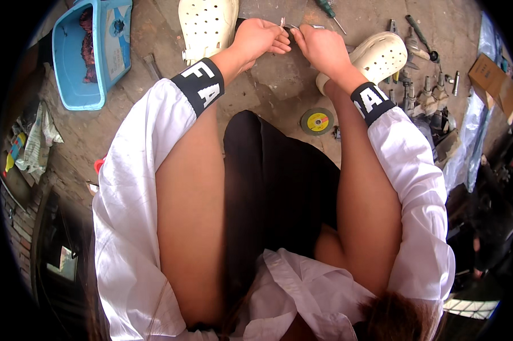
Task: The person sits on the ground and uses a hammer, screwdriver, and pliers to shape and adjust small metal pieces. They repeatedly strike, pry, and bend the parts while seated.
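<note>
Both hands meet at the top of the head view, between two cream clogs. My left hand [261, 38] is closed, its fingers curled and its thumb side at a small, pale thin piece [283, 22] too small to name. My right hand [320, 46] grips a thin, silvery metal piece [318, 26], which shows beside the knuckles and whose tip points toward the left hand; its kind is unclear. Just beyond the right hand, a screwdriver [326, 7] with a green handle lies on the floor. The fingers partly hide what both hands hold.
A blue plastic basket [100, 68] with dark red stuff inside stands at the left. A round grinding disc [317, 121] lies near my right leg. At the right are several metal tools and fittings [430, 94], clear plastic sheeting [464, 153] and a brown cardboard piece [494, 85].
</note>
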A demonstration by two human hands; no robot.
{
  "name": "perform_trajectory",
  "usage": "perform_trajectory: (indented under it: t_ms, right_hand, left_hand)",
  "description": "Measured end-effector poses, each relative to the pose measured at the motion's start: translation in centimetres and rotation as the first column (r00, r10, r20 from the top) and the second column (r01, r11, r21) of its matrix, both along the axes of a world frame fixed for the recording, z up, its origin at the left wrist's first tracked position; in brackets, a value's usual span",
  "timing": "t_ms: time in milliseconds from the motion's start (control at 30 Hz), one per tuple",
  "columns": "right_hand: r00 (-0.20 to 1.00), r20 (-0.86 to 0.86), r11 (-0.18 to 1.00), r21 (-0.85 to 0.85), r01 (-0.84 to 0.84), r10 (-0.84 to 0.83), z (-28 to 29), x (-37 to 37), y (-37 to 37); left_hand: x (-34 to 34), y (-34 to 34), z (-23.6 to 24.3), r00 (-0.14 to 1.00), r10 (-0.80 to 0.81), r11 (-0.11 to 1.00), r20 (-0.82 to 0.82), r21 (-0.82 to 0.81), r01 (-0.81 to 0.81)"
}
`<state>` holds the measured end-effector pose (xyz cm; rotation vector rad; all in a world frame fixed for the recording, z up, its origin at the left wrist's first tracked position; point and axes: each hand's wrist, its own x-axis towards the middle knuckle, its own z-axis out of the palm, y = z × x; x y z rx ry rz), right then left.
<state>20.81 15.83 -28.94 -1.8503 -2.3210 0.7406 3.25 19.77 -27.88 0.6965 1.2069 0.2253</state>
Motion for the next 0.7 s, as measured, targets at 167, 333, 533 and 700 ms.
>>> perform_trajectory:
  t_ms: [167, 333, 533, 700]
  right_hand:
    - [0.998, 0.012, 0.998, 0.002, 0.056, -0.056, -0.2, -0.15, 0.02]
    - [0.999, 0.004, 0.999, -0.011, 0.036, -0.036, 0.09, -0.19, 0.49]
    - [0.998, -0.02, 0.998, 0.024, 0.061, -0.06, -0.19, -0.19, -0.12]
    - [0.999, 0.009, 1.0, 0.002, 0.031, -0.031, -0.35, -0.17, -0.09]
  left_hand:
    - [-0.05, -0.05, -0.74, 1.0, -0.013, 1.0, 0.009, 0.016, 0.012]
    - [-0.04, -0.13, -0.42, 1.0, 0.012, 1.0, 0.009, 0.009, -0.012]
    - [0.07, -0.01, -0.25, 1.0, 0.0, 1.0, 0.008, 0.015, 0.0]
    - [-0.05, -0.26, -0.17, 1.0, 0.0, 1.0, -0.006, 0.029, 0.0]
